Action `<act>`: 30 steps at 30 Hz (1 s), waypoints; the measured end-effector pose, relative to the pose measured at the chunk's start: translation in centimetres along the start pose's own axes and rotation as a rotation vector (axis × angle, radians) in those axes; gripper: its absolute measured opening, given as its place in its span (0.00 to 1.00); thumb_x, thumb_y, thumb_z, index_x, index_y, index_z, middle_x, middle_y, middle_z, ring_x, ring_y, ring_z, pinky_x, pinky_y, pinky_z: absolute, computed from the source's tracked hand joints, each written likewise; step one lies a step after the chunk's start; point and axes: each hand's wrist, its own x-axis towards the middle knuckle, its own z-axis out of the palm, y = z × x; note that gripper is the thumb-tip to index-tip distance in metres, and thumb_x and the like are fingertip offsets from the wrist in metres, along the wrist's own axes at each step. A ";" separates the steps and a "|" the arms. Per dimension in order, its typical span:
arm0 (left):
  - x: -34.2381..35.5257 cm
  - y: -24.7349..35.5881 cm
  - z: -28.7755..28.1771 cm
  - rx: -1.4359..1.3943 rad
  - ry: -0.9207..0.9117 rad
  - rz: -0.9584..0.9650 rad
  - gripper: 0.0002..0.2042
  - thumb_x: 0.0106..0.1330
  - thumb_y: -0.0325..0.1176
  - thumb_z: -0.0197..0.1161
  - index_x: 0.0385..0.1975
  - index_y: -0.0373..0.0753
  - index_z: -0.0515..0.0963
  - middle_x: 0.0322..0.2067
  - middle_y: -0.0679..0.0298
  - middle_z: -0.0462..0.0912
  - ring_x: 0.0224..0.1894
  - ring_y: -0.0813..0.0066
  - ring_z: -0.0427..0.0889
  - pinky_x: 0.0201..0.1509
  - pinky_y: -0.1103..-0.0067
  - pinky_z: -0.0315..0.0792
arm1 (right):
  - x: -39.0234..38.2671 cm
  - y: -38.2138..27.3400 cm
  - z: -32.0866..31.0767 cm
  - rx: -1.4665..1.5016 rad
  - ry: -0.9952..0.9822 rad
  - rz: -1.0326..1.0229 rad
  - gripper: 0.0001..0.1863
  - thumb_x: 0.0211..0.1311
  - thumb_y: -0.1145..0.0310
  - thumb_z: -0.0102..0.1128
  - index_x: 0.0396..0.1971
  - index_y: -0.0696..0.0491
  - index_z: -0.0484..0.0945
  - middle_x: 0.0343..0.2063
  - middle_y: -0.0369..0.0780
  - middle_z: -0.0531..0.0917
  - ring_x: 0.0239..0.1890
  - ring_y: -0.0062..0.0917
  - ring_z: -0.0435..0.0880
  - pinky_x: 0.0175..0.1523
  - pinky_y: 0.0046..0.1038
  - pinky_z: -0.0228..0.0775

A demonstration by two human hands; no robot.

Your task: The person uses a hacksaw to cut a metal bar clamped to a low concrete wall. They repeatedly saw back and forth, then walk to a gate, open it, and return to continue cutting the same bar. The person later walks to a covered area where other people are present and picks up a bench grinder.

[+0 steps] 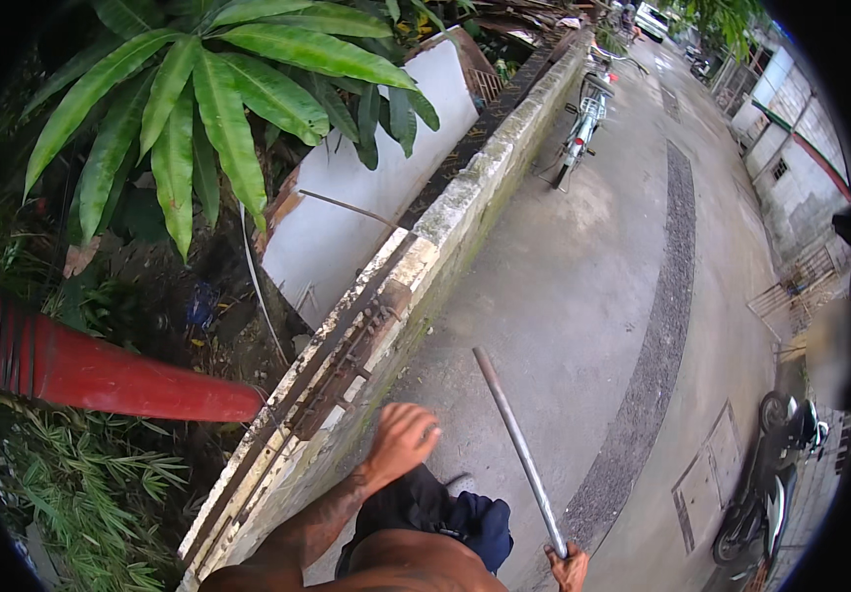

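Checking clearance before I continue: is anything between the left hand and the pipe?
Nothing visible: straight across from the left hand to the pipe, held in the right hand, only pavement shows. The wall is on the left hand's other side.

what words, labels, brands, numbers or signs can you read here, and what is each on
None can be read.
The metal pipe in the right hand, the red pole and the low wall show no legible lettering.
Any marks on the bicycle and motorbike are too small or blurred to read.
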 end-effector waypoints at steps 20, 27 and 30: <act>4.5 -2.3 16.4 -1.455 -0.166 -1.023 0.22 0.77 0.46 0.54 0.58 0.35 0.66 0.51 0.51 0.82 0.51 0.59 0.85 0.48 0.63 0.84 | 15.6 -7.8 -0.4 0.079 -0.291 -0.238 0.31 0.53 0.40 0.70 0.21 0.59 0.80 0.11 0.43 0.73 0.17 0.28 0.72 0.27 0.38 0.66; 6.3 -3.0 16.1 -1.425 -0.044 -1.125 0.17 0.77 0.44 0.55 0.54 0.37 0.69 0.51 0.50 0.81 0.53 0.56 0.84 0.53 0.59 0.83 | 21.3 -9.2 -1.5 0.100 -0.405 -0.339 0.30 0.53 0.42 0.72 0.21 0.60 0.82 0.14 0.51 0.78 0.20 0.43 0.82 0.30 0.41 0.71; 7.2 -2.6 15.9 -1.358 -0.048 -1.128 0.18 0.78 0.45 0.53 0.55 0.36 0.69 0.53 0.50 0.80 0.53 0.56 0.84 0.54 0.58 0.82 | 22.8 -9.2 -1.6 0.128 -0.431 -0.376 0.29 0.53 0.43 0.72 0.22 0.60 0.82 0.15 0.51 0.79 0.21 0.43 0.83 0.30 0.41 0.72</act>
